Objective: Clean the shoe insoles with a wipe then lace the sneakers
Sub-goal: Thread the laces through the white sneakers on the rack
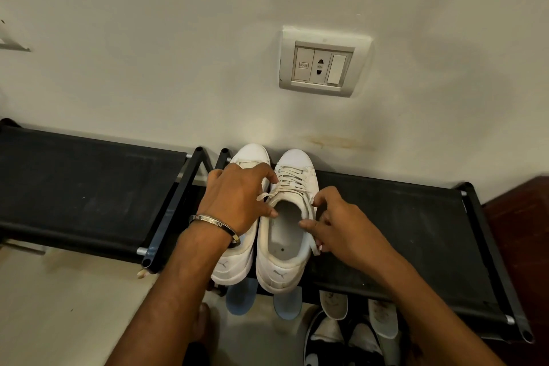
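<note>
White sneakers sit paired at frame centre on a black rack (386, 217). Right sneaker (286, 232) laced, its insole (286, 235) inside — left hand (237, 199) pinches a lace end (263, 196); right hand (341, 229) pinches the other lace (312, 235). Left sneaker (237, 258) mostly hidden.

Dim, warm indoor light falls evenly on the wall (178, 38), brightest near the socket plate (323, 61). The black rack (416, 232) looks murky, with soft shadows beneath it. Wide-angle bending curves the edges; the corners look soft and slightly blurred.
</note>
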A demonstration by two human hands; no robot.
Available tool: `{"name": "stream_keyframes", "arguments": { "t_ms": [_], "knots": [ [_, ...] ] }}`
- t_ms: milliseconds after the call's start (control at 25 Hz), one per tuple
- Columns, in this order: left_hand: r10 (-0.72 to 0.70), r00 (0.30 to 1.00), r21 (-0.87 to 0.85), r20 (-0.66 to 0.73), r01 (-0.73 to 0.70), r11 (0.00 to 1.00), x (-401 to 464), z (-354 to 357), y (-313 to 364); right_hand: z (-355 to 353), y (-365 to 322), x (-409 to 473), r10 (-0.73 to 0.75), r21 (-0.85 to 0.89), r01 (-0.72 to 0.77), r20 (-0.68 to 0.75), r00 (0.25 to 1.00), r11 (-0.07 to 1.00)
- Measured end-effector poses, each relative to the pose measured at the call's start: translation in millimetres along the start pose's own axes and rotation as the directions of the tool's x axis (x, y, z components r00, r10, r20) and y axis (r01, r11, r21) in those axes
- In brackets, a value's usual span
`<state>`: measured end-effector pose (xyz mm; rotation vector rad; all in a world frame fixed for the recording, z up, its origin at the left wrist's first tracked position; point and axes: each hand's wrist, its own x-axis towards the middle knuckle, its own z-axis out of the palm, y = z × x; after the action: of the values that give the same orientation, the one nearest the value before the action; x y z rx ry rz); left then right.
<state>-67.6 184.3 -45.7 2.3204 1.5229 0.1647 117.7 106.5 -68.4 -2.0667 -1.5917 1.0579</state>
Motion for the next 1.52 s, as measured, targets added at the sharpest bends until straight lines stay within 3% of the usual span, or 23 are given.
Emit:
{"name": "stream_keyframes", "arguments": {
  "t_ms": [160, 240, 320, 360, 440, 520, 560, 600, 720, 880, 1080, 1360, 1440, 1520],
  "knots": [
    [0.002, 1.000, -0.036, -0.029, -0.003, 0.999, -1, -16, -4, 2, 1, -6, -0.063, -0.266, 0.044, -0.063, 0.996, 0.963],
    [-0.005, 0.999, -0.062, -0.048, 0.002, 0.998, -1, -21, -3, 0, 0, -6, -0.108, -0.282, 0.088, -0.055, 0.993, 0.955],
    [-0.020, 0.998, -0.193, -0.052, 0.010, 0.981, 0, -23, 0, -4, 0, -6, -0.120, -0.266, 0.110, -0.021, 0.993, 0.958],
    [-0.042, 0.997, -0.321, -0.067, 0.019, 0.947, 0, -22, 3, -5, 0, -6, -0.124, -0.254, 0.117, -0.011, 0.992, 0.960],
    [-0.126, 0.989, -0.624, -0.076, 0.051, 0.779, 3, -17, 8, -6, 0, -8, -0.127, -0.239, 0.127, 0.014, 0.992, 0.963],
    [-0.150, 0.989, -0.774, -0.012, 0.085, 0.628, 4, -12, 12, -7, -2, -9, -0.124, -0.236, 0.128, 0.034, 0.992, 0.963],
    [-0.115, 0.993, -0.778, 0.037, 0.101, 0.621, 3, -9, 13, -8, -4, -10, -0.121, -0.208, 0.124, 0.030, 0.992, 0.970],
    [-0.066, 0.995, -0.732, 0.078, 0.102, 0.674, 3, -7, 14, -11, -7, -10, -0.113, -0.137, 0.114, 0.011, 0.994, 0.984],
    [0.020, 0.991, -0.436, 0.133, 0.041, 0.899, 1, -1, 14, -15, -14, -9, -0.006, 0.201, 0.021, -0.074, 0.997, 0.979],
    [-0.005, 0.998, -0.233, 0.069, 0.021, 0.972, -1, 9, 15, -12, -23, -8, 0.156, 0.501, -0.122, -0.026, 0.987, 0.857],
    [-0.018, 0.999, -0.261, 0.033, 0.026, 0.965, 0, 11, 17, -22, -27, -9, 0.187, 0.563, -0.195, 0.073, 0.980, 0.803],
    [-0.033, 0.999, -0.257, 0.016, 0.036, 0.966, 0, 13, 18, -35, -33, -20, 0.049, 0.541, -0.169, 0.229, 0.972, 0.824],
    [-0.031, 0.999, -0.246, 0.042, 0.040, 0.968, 1, 13, 17, -36, -33, -20, 0.062, 0.569, -0.180, 0.221, 0.973, 0.803],
    [-0.016, 0.998, -0.362, 0.058, 0.036, 0.931, 1, 7, 15, -36, -32, -19, 0.100, 0.610, -0.203, 0.198, 0.975, 0.766]
  ]
}}
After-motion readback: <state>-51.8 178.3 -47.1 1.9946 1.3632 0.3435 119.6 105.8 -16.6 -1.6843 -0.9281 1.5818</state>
